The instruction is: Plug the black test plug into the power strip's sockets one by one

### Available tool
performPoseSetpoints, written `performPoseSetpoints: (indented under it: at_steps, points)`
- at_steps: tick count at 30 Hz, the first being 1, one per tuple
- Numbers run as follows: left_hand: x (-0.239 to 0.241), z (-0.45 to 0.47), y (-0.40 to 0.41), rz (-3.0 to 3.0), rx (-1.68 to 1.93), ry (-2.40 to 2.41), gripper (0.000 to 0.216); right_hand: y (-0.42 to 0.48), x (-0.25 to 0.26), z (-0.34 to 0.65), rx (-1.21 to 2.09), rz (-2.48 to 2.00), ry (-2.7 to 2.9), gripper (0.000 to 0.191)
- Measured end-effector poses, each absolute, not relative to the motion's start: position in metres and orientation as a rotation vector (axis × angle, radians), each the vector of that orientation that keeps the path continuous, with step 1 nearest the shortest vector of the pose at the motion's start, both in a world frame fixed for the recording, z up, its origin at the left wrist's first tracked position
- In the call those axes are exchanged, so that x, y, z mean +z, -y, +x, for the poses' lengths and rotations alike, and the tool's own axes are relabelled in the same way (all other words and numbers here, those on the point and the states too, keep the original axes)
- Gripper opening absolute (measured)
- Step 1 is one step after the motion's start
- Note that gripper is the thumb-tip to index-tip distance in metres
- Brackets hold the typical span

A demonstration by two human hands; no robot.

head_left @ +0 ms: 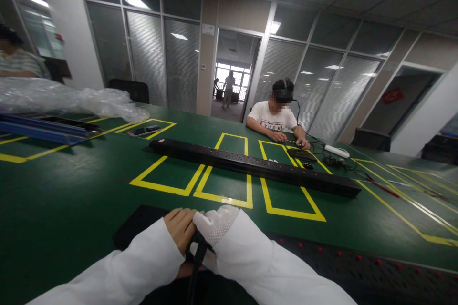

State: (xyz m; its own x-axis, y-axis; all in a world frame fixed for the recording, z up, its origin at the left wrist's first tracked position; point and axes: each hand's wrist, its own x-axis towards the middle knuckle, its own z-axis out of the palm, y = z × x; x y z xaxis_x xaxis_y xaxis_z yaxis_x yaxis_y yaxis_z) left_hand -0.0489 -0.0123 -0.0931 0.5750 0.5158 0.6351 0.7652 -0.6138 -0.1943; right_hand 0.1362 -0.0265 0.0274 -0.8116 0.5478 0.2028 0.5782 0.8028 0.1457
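Observation:
Close to my body, my left hand [181,228] and my right hand [216,226] are pressed together at the near side of the table. The left is bare; the right wears a white glove with small dots. Both are closed around the upper end of a black power cable [196,264], whose thick ribbed sleeve comes out below them. The cable's end is hidden inside the fingers. Beneath and right of my hands lies a long black power strip [343,259] with red switches. A flat black surface [138,224] shows left of my left hand.
A second long black power strip [250,162] lies across yellow tape outlines on the green table [89,200]. Clear plastic wrap [71,97] and blue rails [43,128] are at left, near a phone [145,130]. Across sits a person [275,114] beside cables and a white adapter [336,151].

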Motion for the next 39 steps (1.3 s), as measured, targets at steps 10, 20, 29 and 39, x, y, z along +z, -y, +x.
performPoseSetpoints:
  at_steps: [10,20,29,39]
  points:
    - [-0.089,-0.049,0.014,-2.358,-0.755,1.018,0.039,0.029,0.021,0.141,-0.192,-0.841,2.855,0.034]
    - [-0.091,-0.051,0.015,-2.451,-0.678,1.069,0.044,0.022,0.023,0.137,-0.230,-0.860,2.866,0.043]
    - [-0.096,-0.050,0.011,-2.379,-0.711,1.056,0.043,0.013,0.004,0.132,-0.266,-0.893,2.854,0.042]
    - [-0.097,-0.051,0.009,-2.358,-0.760,1.005,0.041,0.012,-0.002,0.131,-0.319,-0.934,2.850,0.044]
